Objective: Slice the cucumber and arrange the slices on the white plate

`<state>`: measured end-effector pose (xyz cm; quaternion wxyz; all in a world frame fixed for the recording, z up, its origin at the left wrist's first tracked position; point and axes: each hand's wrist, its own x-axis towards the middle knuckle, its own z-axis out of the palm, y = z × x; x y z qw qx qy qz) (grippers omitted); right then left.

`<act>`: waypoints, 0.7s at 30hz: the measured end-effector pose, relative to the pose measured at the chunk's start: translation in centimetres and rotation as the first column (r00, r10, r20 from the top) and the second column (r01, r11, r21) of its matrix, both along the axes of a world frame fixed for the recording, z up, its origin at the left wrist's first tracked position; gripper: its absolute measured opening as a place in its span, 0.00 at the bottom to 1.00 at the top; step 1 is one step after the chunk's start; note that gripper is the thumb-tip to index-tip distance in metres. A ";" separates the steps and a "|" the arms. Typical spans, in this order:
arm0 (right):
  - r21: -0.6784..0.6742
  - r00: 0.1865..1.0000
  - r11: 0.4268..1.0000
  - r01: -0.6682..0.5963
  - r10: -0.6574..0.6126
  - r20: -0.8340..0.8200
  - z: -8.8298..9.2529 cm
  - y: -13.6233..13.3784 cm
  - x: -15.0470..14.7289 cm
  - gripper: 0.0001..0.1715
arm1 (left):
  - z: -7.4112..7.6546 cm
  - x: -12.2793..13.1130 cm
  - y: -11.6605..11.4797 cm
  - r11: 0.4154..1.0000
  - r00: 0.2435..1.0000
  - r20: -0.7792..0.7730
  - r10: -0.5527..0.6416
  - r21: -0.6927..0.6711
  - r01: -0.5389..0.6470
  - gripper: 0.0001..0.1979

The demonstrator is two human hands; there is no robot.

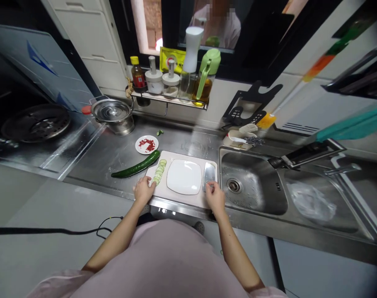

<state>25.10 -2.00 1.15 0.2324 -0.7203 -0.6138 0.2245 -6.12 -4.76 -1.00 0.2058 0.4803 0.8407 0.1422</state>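
My left hand [144, 191] rests at the left edge of the white cutting board [159, 196], fingers apart and holding nothing, its thumb beside a row of cucumber slices [159, 172]. My right hand [215, 198] is closed at the lower end of a cleaver [209, 173] that lies flat on the board's right side; the handle is hidden under the hand. Between the hands, a white square plate [184, 177] sits bare on the board. A long whole cucumber [135, 169] lies on the counter, its right end near the board's upper left corner.
Behind the cucumber stands a small plate [139, 150] of chopped red pieces. A lidded steel pot [122, 126] is at back left, near a stove burner [36, 123]. A condiment rack [182, 101] hangs above the counter. The sink [257, 188] lies right of the board.
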 end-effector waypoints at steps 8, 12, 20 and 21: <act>0.005 0.998 1.000 -0.012 0.012 -0.057 0.0 -0.2 -1.1 0.24 | 0.1 0.8 0.1 0.998 0.998 -0.061 -0.024 -0.053 0.020 0.15; 0.005 0.996 1.000 -0.007 0.008 -0.094 -0.4 -0.4 -1.3 0.22 | 0.4 1.2 0.1 1.000 1.000 0.005 0.005 -0.015 -0.005 0.10; 0.043 0.962 0.995 -0.095 0.103 -0.253 1.5 0.9 -3.3 0.17 | 3.7 2.2 1.5 0.991 0.952 0.305 -0.025 0.131 -0.016 0.06; 0.056 0.951 0.991 -0.124 0.135 -0.279 2.2 1.3 -3.9 0.16 | 4.4 2.4 2.1 0.987 0.924 0.380 -0.053 0.162 -0.010 0.07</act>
